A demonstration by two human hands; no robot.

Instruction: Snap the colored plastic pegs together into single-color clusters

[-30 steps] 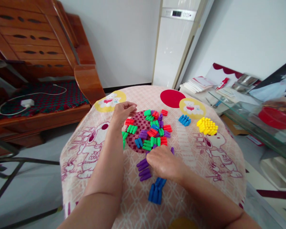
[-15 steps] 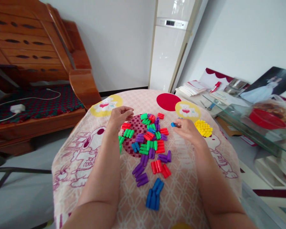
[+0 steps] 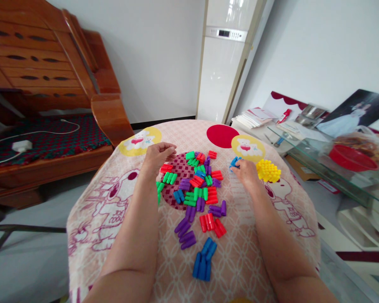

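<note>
My right hand (image 3: 246,172) is at the far right of the tabletop pile, its fingers closed on a small blue plastic block (image 3: 235,162). More blue shows right behind the fingertips; whether it is one piece or two I cannot tell. My left hand (image 3: 159,155) hovers over the left side with fingers stretched out and nothing visible in them. Below it lie a red block (image 3: 166,168) and a green block (image 3: 169,178). Between the hands spreads a loose heap of ribbed blocks, including purple ones (image 3: 187,240), red ones (image 3: 207,222) and blue ones (image 3: 202,266).
A yellow cluster of blocks (image 3: 268,170) sits beside my right wrist. The round table wears a patterned cloth (image 3: 233,261). To the right stands a glass shelf (image 3: 328,155) with a red bowl (image 3: 353,158); a wooden bench (image 3: 44,139) is at the left.
My right hand has moved slightly away from me with the blue block, which now sits against the other blue there. My left hand has barely moved.
</note>
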